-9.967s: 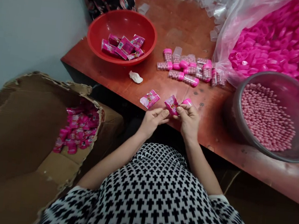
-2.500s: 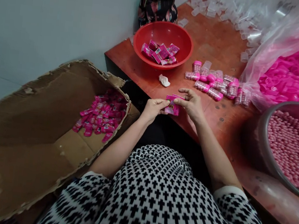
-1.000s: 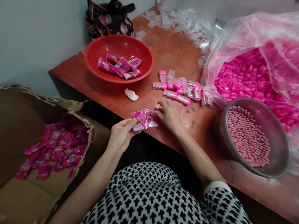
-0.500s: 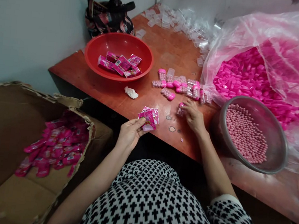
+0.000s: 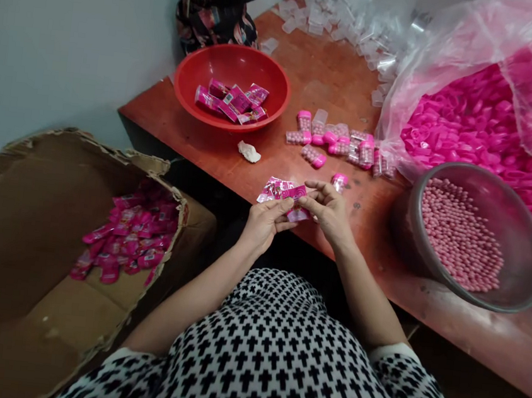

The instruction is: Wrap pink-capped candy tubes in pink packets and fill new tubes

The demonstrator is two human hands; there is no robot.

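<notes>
Both my hands meet over the near edge of the red-brown table. My left hand pinches a small stack of pink foil packets. My right hand is closed on the same packets from the right, thumb and forefinger on the top one. One small clear tube with a pink cap lies on the table just beyond my right hand. More filled tubes lie in a loose group farther back.
A red bowl with pink packets sits at the back left. A metal bowl of pink pellets stands right. Behind it a clear bag holds pink caps. An open cardboard box of pink packets stands left. A dark handbag is by the wall.
My right hand has come back from the tubes on the table to the packets in my left hand. One capped tube now lies alone near my right hand.
</notes>
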